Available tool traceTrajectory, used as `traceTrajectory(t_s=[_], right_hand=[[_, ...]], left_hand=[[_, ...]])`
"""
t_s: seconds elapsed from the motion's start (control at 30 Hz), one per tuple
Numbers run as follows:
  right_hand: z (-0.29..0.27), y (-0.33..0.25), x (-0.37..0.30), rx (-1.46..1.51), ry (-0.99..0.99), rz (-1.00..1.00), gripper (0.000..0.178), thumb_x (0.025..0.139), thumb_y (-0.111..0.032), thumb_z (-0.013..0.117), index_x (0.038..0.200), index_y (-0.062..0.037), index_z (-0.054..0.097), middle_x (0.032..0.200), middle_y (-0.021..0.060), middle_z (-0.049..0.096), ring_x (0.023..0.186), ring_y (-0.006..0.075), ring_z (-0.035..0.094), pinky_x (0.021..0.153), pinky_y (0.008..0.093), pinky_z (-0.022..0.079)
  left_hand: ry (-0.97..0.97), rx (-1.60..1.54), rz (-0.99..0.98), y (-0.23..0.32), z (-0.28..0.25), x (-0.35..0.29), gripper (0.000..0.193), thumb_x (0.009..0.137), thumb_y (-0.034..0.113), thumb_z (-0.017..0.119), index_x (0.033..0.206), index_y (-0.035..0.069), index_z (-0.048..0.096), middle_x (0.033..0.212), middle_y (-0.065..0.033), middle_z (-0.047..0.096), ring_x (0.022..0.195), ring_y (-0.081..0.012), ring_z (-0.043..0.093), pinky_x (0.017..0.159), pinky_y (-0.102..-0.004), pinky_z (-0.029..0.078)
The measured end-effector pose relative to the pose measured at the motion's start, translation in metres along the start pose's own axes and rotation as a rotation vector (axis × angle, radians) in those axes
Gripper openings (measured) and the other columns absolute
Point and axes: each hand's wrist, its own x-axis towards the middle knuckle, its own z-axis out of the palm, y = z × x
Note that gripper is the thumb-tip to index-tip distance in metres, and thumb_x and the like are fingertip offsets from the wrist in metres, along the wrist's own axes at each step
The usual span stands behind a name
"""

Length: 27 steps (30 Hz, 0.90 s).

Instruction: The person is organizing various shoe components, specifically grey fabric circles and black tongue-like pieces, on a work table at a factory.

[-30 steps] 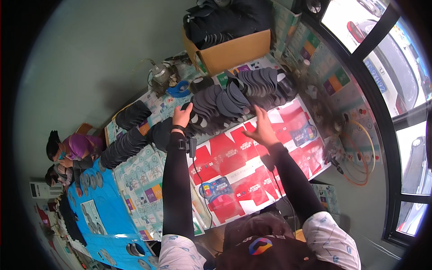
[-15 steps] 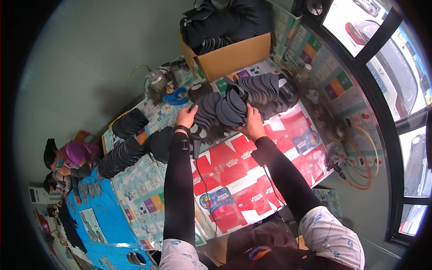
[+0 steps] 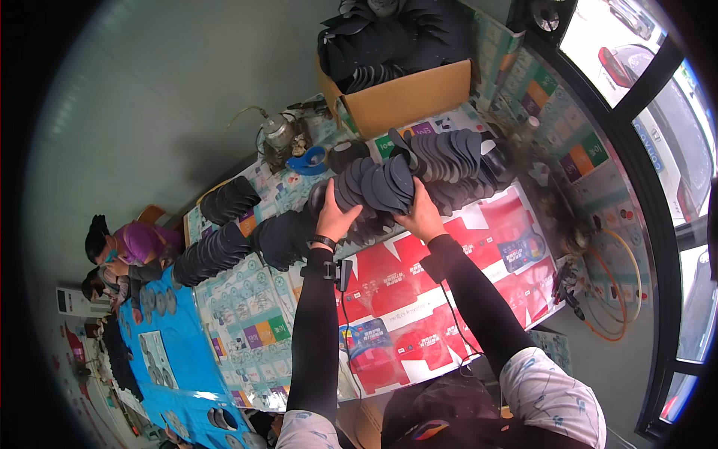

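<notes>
A row of overlapping dark grey, rounded flat pads (image 3: pixel 385 187) lies between my two hands at the back of the bench. My left hand (image 3: pixel 336 217) presses on the row's left end, its thumb stretched toward the front and its fingers behind the pads. At the right end, my right hand (image 3: pixel 423 215) grips the edge of the pads with fingers at the back and thumb in front. A further row of grey pads (image 3: pixel 449 153) fans out behind and to the right. More dark pads (image 3: pixel 284 238) stand to the left of my left wrist.
Behind the rows stands a cardboard box (image 3: pixel 407 97) heaped with dark pieces. A blue tape dispenser (image 3: pixel 308 162) and a metal pot (image 3: pixel 278 133) are to its left. Red printed sheets (image 3: pixel 407 299) cover the bench front. Two people sit by a blue-covered table (image 3: pixel 187 352) at far left.
My left hand has moved in toward the right one and spread its thumb. The pads between my hands sit closer together. The whole view has shifted slightly.
</notes>
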Motion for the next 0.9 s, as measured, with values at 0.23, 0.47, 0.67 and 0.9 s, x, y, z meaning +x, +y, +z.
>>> traceTrajectory(t_s=[0.23, 0.47, 0.67, 0.9], right_hand=[[-0.003, 0.019, -0.008, 0.175, 0.051, -0.112, 0.098, 0.067, -0.004, 0.082, 0.152, -0.0047, 0.032, 0.137, 0.0258, 0.052, 0.124, 0.0439, 0.054, 0.102, 0.0447, 0.048], [-0.003, -0.008, -0.040, 0.517, -0.100, -0.159, 0.088, 0.074, 0.013, 0.066, 0.154, -0.0020, 0.033, 0.147, 0.0173, 0.046, 0.137, 0.0246, 0.048, 0.111, 0.0330, 0.041], [-0.007, -0.036, -0.071, 0.665, -0.614, -0.152, 0.086, 0.080, 0.004, 0.075, 0.155, -0.0074, 0.035, 0.147, 0.0126, 0.052, 0.130, 0.0188, 0.054, 0.104, 0.0314, 0.047], [0.095, -0.019, -0.103, 0.547, -1.247, -0.217, 0.082, 0.078, 0.011, 0.063, 0.153, -0.0122, 0.039, 0.143, 0.0170, 0.056, 0.131, 0.0274, 0.057, 0.103, 0.0386, 0.050]], left_hand=[[0.104, -0.121, 0.100, 0.022, 0.018, -0.025, 0.078, 0.082, 0.015, 0.077, 0.150, 0.009, 0.039, 0.131, -0.0217, 0.064, 0.120, -0.0378, 0.063, 0.099, -0.0398, 0.050], [0.260, -0.163, 0.068, 0.077, -0.010, -0.117, 0.072, 0.088, 0.000, 0.066, 0.153, 0.006, 0.035, 0.144, -0.0221, 0.053, 0.134, -0.0382, 0.053, 0.108, -0.0382, 0.043], [0.563, -0.359, -0.269, 0.133, 0.004, -0.251, 0.071, 0.094, -0.009, 0.055, 0.156, -0.003, 0.022, 0.159, -0.0191, 0.034, 0.146, -0.0274, 0.036, 0.119, -0.0370, 0.027], [0.886, -0.571, -0.570, 0.045, 0.090, -0.382, 0.084, 0.094, -0.006, 0.062, 0.160, 0.006, 0.012, 0.164, -0.0178, 0.025, 0.148, -0.0278, 0.034, 0.116, -0.0389, 0.033]])
